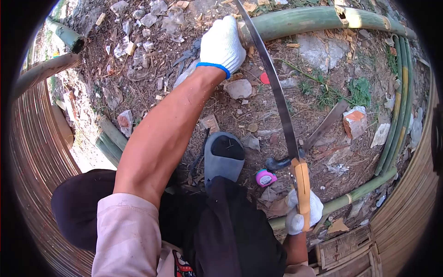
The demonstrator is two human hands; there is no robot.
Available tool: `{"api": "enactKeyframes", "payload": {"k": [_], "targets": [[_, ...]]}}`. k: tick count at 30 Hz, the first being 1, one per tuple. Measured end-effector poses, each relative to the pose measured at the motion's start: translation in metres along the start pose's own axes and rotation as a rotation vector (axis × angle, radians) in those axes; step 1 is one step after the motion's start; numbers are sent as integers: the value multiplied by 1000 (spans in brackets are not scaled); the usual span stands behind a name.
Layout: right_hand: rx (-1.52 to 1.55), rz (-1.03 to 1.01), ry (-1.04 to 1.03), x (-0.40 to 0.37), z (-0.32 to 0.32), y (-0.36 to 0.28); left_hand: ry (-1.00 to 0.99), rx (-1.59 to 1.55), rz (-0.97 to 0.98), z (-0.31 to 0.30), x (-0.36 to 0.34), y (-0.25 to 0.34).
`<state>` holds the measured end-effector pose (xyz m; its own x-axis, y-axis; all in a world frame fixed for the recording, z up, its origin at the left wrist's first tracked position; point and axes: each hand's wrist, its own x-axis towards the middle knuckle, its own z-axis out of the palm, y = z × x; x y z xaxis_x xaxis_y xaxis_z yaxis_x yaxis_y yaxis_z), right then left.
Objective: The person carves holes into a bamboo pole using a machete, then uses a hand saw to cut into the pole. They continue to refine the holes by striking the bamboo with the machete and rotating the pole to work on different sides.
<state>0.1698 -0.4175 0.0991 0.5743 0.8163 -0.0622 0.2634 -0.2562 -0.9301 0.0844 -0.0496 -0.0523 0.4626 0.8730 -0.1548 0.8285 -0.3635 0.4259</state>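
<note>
In the head view, my left hand (223, 46), in a white knit glove with a blue cuff, is closed around the near end of a thick green bamboo pole (300, 22). The pole runs off to the right and has a broken-edged hole in its upper side. My right hand (314, 207), also white-gloved, grips the tan handle of a handsaw (302, 187). Its long dark blade slants up and to the left, crossing the pole just right of my left hand. The blade's tip passes out of the top of the view.
A pink tape measure (265, 178) lies beside my sandalled foot (224, 157). Near the saw handle is a dark curved piece (277, 164). Thin green poles (401, 106) curve along the right, and a brick chunk (355, 122) sits before them. Stones and wood chips litter the ground.
</note>
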Motion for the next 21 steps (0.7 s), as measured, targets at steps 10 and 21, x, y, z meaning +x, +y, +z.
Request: {"api": "enactKeyframes", "payload": {"k": [10, 21], "targets": [[-53, 42, -57, 0, -1, 5, 24, -101, -55, -13, 1, 11], [12, 28, -18, -5, 5, 17, 73, -106, -72, 0, 0, 8]]}}
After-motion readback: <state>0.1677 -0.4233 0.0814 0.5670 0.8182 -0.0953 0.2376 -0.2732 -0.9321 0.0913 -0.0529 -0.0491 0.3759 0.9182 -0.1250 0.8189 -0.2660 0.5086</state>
